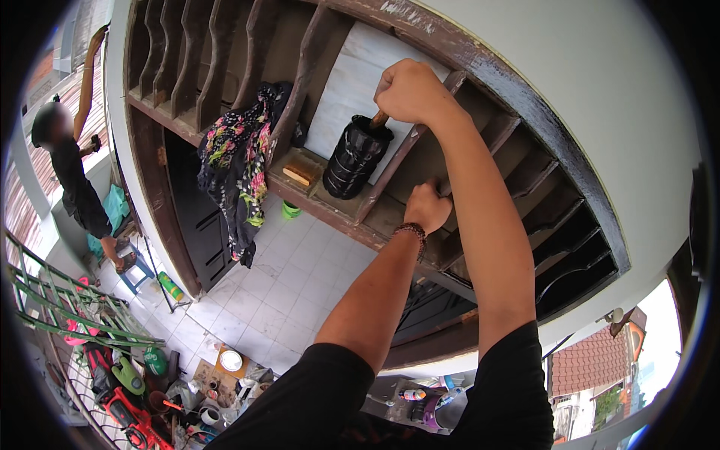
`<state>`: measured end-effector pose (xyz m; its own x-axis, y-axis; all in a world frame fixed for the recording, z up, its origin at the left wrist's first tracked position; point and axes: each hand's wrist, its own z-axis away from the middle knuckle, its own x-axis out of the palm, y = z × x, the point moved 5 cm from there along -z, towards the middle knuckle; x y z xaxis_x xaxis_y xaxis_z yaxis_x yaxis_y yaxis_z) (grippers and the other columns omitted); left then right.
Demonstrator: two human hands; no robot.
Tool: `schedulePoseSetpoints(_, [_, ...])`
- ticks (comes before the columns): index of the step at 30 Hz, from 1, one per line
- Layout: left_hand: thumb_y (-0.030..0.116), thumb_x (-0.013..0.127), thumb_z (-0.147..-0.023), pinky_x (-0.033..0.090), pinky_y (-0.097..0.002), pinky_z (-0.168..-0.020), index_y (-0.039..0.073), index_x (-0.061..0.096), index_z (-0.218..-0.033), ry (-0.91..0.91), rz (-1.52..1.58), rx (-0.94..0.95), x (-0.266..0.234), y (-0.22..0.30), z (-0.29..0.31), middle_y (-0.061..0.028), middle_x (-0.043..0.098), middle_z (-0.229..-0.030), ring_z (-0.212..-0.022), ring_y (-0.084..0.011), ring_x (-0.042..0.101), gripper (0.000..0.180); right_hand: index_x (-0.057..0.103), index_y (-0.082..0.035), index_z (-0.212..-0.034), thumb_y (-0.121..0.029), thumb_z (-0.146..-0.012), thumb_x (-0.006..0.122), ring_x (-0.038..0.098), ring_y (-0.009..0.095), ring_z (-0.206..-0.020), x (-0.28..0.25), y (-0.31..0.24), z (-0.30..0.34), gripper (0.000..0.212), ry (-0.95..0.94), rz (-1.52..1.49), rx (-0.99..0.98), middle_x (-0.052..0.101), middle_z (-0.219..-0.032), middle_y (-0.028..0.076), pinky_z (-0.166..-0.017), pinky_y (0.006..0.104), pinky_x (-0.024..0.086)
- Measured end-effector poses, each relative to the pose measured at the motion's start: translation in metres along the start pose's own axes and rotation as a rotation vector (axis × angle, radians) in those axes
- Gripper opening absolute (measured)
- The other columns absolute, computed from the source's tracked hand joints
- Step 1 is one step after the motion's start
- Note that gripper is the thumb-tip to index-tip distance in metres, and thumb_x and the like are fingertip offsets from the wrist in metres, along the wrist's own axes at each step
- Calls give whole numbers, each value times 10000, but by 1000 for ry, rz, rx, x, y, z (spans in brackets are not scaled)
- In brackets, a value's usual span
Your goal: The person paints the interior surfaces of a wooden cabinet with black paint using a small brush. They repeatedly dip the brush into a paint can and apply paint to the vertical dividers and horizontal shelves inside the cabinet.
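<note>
My right hand (411, 91) is closed round a brown wooden handle (379, 118), whose lower end is hidden inside a glossy black cylindrical container (357, 159). The container stands, slightly tilted in view, on the ledge of a brown wooden frame (337, 214) with curved slats. Behind it leans a pale marbled panel (364, 71). Lower and to the right, my left hand (428, 208), with a beaded bracelet at the wrist, is closed beside the frame's slats. What its fingers hold, if anything, is hidden. A small wood-coloured block (301, 171) lies left of the container.
A dark floral cloth (244, 161) hangs over the frame. Far below are a tiled floor (300, 259), a green cup (290, 210), a red power tool (131, 416) and a white-topped tub (231, 361). At far left another person (71, 169) stands on a blue stool (139, 268).
</note>
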<state>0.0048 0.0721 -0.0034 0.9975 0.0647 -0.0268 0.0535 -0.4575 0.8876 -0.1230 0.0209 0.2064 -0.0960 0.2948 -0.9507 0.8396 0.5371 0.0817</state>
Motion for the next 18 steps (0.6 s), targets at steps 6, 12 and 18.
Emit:
schedulePoseSetpoints(6, [165, 605, -786, 493, -470, -947, -62, 644, -1115, 4, 3, -6, -2, 12, 4, -335, 649, -1029, -1039, -441, 630, 401, 733, 4, -880, -24, -690, 612, 709, 187, -705, 17, 22, -13, 227, -139, -240, 138, 721, -790, 113, -627, 303, 566])
schedulePoseSetpoints(12, [146, 594, -785, 492, -476, -944, -63, 647, -1097, 46, 31, -12, -4, 7, -1, -335, 650, -1018, -1034, -450, 627, 379, 710, 37, -831, -28, -698, 634, 715, 171, -660, -4, 16, -10, 166, 29, -228, 168, 721, -775, 113, -623, 277, 560])
schedulePoseSetpoints(18, [272, 615, -843, 498, -474, -937, -56, 646, -1122, -39, 58, 13, -1, 4, -1, -321, 657, -1032, -1040, -444, 630, 431, 683, 25, -805, -92, -745, 682, 705, 176, -581, 5, 10, -14, 132, -10, 47, 160, 701, -693, 118, -575, 277, 554])
